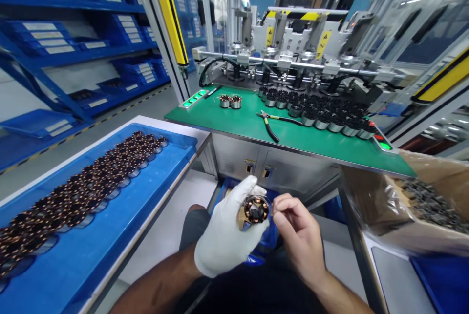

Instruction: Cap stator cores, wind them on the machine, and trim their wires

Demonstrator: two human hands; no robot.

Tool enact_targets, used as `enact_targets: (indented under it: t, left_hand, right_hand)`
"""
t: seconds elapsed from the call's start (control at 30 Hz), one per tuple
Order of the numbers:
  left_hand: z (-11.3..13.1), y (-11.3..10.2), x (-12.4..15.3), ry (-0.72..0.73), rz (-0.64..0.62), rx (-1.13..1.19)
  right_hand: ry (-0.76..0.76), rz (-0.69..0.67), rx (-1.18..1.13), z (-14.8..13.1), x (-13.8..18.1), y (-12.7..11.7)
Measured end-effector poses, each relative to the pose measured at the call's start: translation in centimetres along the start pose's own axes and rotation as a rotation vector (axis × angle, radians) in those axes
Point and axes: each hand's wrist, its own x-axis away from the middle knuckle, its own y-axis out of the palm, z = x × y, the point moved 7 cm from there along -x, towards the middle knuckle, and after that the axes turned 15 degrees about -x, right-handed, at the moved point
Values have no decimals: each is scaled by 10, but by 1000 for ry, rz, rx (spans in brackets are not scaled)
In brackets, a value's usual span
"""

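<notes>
With curled fingers of my white-gloved left hand point(225, 231), I should steady the round copper-wound metal stator point(256, 210) before the green tabletop point(238, 123)'s front edge; bare right hand point(302, 231) pinches, on what I cannot tell.

Gloved hand: so my left hand point(229, 233) is wearing a white glove point(216, 250), digits curving into a C and gripping, some over the top, some bracing underneath
Bare hand: my right hand point(302, 233) is sitting just beside the left, thumb point(286, 226) and index finger point(291, 202) coming close at the tips, other fingers tucking in. Can't tell if they're pinching anything tbh
Left forearm point(157, 282): slanting in from the lower left, no sleeve showing
Right forearm point(340, 289): angling in from the lower right, also uncovered
</notes>
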Motion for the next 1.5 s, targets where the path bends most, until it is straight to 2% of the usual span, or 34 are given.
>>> enact_targets:
  t: [0.13,0.23,0.3,0.33,0.43,0.5,0.53,0.57,0.7,0.77,0.87,0.97,1.03,1.27,1.37,1.43,1.5]
  left_hand:
    - [4,4,4,103,-23,-166]
    - [3,5,5,96,-4,-174]
    - [3,6,4,90,-17,-148]
    - [4,6,3,88,-30,-143]
    - [7,8,0,107,-109,-114]
    - [10,11,1,144,-162,-85]
    - [11,12,1,156,-178,-81]
    - [11,12,2,155,-186,-86]
    - [3,14,6,80,-181,-97]
    - [1,11,6,64,-157,-59]
    - [0,4,2,54,-80,6]
    - [-2,1,0,35,-52,29]
    - [-2,1,0,30,-53,42]
    - [11,4,-2,23,-144,122]
    - [18,2,-5,29,-171,146]
    - [21,3,-5,35,-198,143]
    - [20,6,-4,21,-233,131]
  right_hand:
    - [49,-47,-72,0,-5,9]
    - [75,88,-205,11,-2,1]
    - [36,154,-183,11,-1,-8]
    - [-4,143,-121,6,-2,-11]
    - [-120,-68,159,-18,-11,-5]
    - [-103,-237,269,-26,-15,5]
    - [-77,-248,265,-27,-17,6]
    - [-59,-198,222,-27,-19,4]
    - [-82,166,-23,-15,-13,-14]
    - [-125,203,-100,-9,-6,-17]
    - [-152,119,-127,-6,4,-13]
    - [-104,-5,-18,-4,11,-5]
    - [-101,-37,59,-6,14,-1]
    - [-196,8,133,-20,11,-2]
    - [-76,20,40,-10,6,-5]
    - [-1,-23,-20,-4,5,-4]
    - [-34,-75,12,-8,6,-2]
